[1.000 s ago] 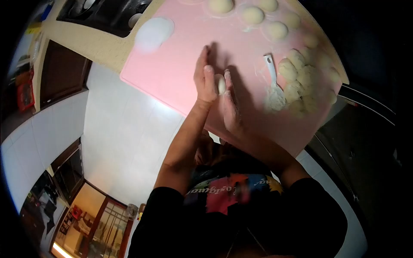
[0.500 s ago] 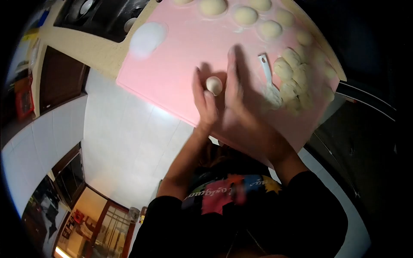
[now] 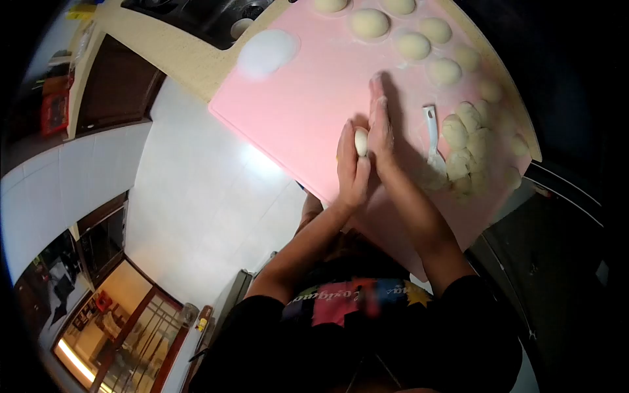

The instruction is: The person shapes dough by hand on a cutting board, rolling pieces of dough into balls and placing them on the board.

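A small pale dough ball [image 3: 361,141] is pressed between my two palms above the pink mat [image 3: 308,111]. My left hand [image 3: 352,168] cups it from the left, with the thumb along its near side. Flat against its other side lies my right hand [image 3: 381,128], fingers stretched out and dusted with flour. To the right, a white spoon [image 3: 432,131] rests with its bowl in flour. Beside the spoon is a cluster of cut dough pieces [image 3: 468,141].
Several round dough balls [image 3: 369,23] sit along the mat's far and right edges. A round white patch [image 3: 267,54], perhaps flour, lies at the far left. Beyond it is a dark sink [image 3: 196,19] set in the beige counter [image 3: 164,56].
My right palm has closed in from the right, so the dough ball is now squeezed between both hands. The whole view has shifted, with the mat appearing farther right.
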`<action>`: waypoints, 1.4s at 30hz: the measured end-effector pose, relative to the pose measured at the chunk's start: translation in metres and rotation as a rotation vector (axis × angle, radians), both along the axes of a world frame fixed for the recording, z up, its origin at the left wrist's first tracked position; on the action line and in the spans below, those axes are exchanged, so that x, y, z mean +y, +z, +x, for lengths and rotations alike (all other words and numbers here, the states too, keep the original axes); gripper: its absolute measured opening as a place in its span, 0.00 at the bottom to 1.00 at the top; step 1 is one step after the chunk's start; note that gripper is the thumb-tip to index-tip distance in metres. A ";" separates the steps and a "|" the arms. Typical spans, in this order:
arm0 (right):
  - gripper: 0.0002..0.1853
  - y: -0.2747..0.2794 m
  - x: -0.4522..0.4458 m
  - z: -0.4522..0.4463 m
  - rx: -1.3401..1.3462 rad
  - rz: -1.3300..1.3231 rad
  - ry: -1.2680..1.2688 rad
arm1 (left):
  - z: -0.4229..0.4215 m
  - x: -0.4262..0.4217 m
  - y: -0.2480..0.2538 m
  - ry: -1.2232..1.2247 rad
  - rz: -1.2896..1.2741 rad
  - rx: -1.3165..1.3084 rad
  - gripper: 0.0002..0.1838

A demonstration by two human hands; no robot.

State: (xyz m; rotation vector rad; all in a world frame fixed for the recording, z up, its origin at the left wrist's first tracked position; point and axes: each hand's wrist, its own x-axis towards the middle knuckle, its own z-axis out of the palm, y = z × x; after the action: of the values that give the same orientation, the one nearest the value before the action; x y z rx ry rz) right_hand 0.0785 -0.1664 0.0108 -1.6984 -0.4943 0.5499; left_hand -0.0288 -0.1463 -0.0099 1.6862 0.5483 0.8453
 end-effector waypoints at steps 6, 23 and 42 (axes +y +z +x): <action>0.31 0.011 -0.022 -0.081 0.568 0.460 -0.200 | 0.034 0.059 0.016 -0.113 -0.230 -0.015 0.34; 0.32 -0.021 0.013 -0.016 0.128 0.209 -0.084 | -0.011 -0.004 -0.004 -0.039 -0.133 -0.031 0.37; 0.46 0.010 -0.026 -0.048 -0.399 -0.216 0.232 | 0.015 0.229 0.001 0.806 0.196 0.843 0.36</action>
State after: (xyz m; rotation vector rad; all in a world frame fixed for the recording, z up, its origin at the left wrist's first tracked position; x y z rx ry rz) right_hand 0.0307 -0.1929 0.0208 -1.9819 -0.9555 0.4401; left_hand -0.0137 0.0831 -0.0088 1.9871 1.8545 0.6993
